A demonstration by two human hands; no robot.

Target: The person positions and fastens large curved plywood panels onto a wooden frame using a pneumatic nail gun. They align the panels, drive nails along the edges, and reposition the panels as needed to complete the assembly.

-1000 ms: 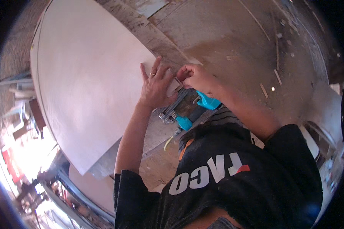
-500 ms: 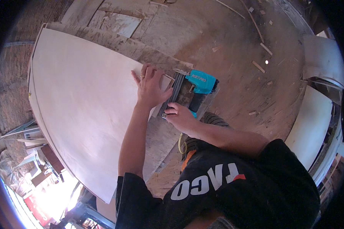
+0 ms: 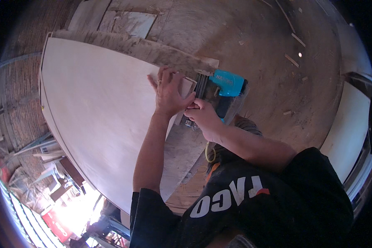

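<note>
A large pale, curved-edged panel lies on the bench at my left. My left hand rests spread on its right edge, over a small wooden piece; the thumb reaches toward the nail gun's magazine. A teal nail gun lies on its side just right of the panel, its dark ribbed magazine nearest my hands. My right hand is closed at the magazine's lower end, fingers curled close to my left thumb. A metal end piece shows below those fingers. What the fingertips pinch is partly hidden.
A dusty worktop shows beneath the panel and gun. A yellow hose hangs near my waist. Wood scraps litter the floor. A pale curved sheet stands at the right, and clutter fills the lower left.
My right hand has moved up along the magazine, closer to my left thumb, uncovering the metal end piece. The whole view has shifted slightly; my left hand stays on the panel's edge.
</note>
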